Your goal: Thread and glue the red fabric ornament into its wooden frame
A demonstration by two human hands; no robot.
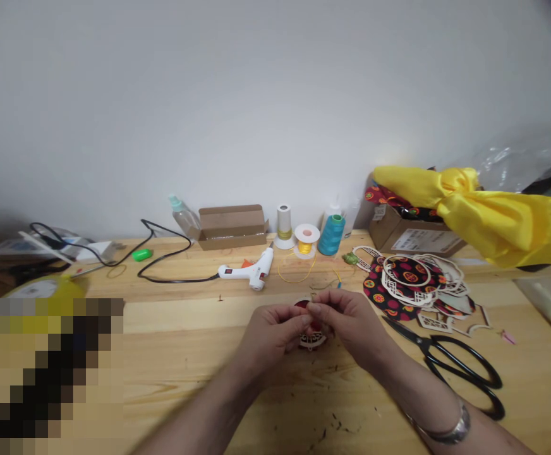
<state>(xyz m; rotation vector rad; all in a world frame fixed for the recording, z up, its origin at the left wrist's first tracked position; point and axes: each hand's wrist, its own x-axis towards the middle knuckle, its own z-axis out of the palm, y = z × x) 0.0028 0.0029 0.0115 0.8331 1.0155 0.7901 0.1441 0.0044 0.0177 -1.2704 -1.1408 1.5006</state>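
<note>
**Little red ornament, hands all over it**

It's smack between the left hand and right hand, over the tabletop, neither clearly nearer. Left's pinching it; right's fingertips are together, can't tell on what. Long axis? Fingers hide it.

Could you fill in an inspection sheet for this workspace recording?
Surface: pale wooden table, dark specks near the front.
Job's things: small openwork piece, partly hidden by the hands.
Clutter: glue gun, yellow spool, blue thread cone, black scissors, cut-outs with patterned fabric.
Hands: left hand and right hand meet at the openwork piece; exact grip unclear.
Cables: black cord loops leftward from the glue gun; plug not made out.
Surroundings: plain wall behind; yellow cloth over a cardboard box at right.
</note>
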